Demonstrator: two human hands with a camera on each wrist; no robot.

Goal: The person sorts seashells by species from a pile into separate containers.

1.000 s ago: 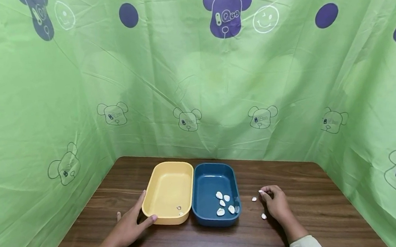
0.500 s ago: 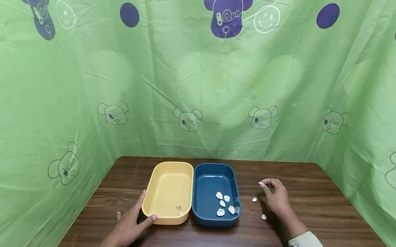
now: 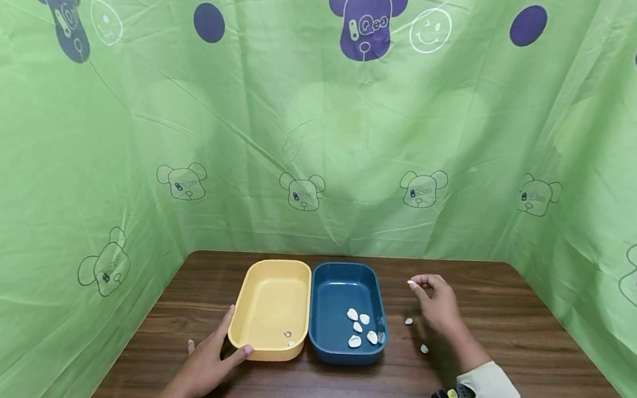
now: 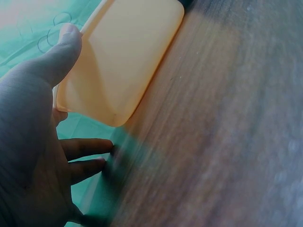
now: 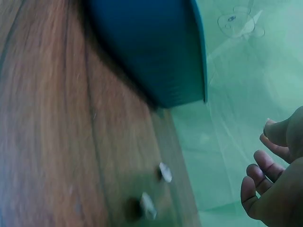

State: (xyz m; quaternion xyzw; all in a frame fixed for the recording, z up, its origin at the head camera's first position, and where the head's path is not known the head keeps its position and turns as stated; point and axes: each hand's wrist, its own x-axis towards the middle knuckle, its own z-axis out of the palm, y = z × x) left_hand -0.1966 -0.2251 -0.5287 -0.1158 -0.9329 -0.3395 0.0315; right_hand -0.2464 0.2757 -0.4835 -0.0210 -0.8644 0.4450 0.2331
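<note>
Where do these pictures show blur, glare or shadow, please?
Head view: fairly sharp, slight glare inside the blue box, shadow beside the right forearm; left wrist view: blurred wooden tabletop, dark shadow beside the left hand; right wrist view: dim, blue box blurred.

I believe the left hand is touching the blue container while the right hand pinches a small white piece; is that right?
Not quite: the left hand touches the yellow container, as the head view shows. The right hand does pinch a small white piece.
</note>
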